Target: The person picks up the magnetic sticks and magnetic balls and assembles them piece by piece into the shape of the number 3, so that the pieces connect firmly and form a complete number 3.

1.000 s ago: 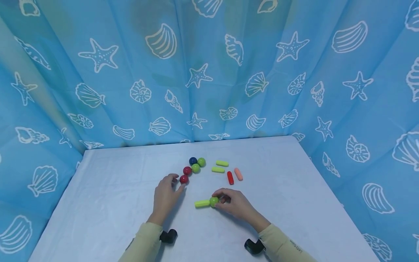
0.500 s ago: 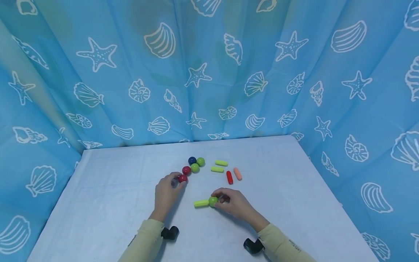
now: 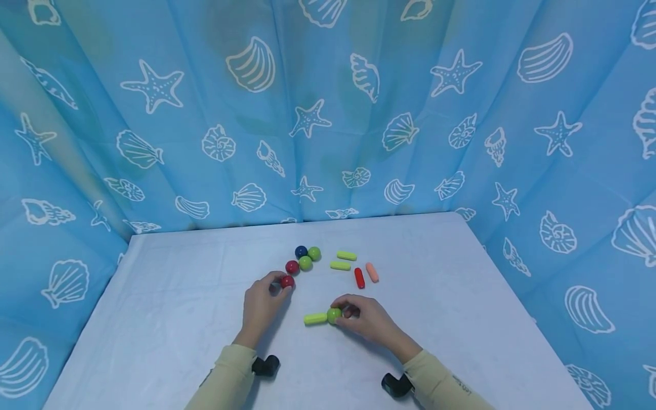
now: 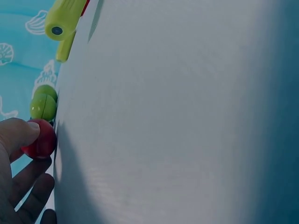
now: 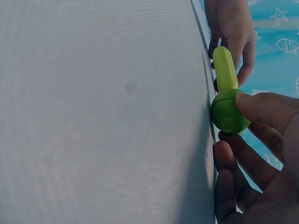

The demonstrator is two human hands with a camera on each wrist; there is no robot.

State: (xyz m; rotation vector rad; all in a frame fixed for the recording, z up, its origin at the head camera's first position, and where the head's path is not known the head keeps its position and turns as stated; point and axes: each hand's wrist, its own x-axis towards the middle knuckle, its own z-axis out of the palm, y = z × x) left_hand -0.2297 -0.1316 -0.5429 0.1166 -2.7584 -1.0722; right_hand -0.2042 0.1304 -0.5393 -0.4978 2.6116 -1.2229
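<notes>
In the head view my left hand (image 3: 262,307) pinches a glossy red ball (image 3: 287,282) between thumb and fingers. The left wrist view shows the thumb on top of this red ball (image 4: 43,140). A second red ball (image 3: 292,267) sits just beyond it. My right hand (image 3: 371,322) pinches a green ball (image 3: 333,316), whose left side meets the end of a yellow-green rod (image 3: 315,319). In the right wrist view the thumb lies on the green ball (image 5: 228,114), with the rod (image 5: 224,67) pointing away toward the left hand.
Two green balls (image 3: 305,263) and a dark blue ball (image 3: 301,251) cluster at the back. To their right lie two yellow-green rods (image 3: 340,265), a red rod (image 3: 360,278) and a pink rod (image 3: 372,272). A blue shell-print curtain (image 3: 328,114) borders the white table (image 3: 435,273).
My left fingers have come onto the near red ball, which has shifted slightly toward me. My right hand, the green ball and the rod have stayed in place.
</notes>
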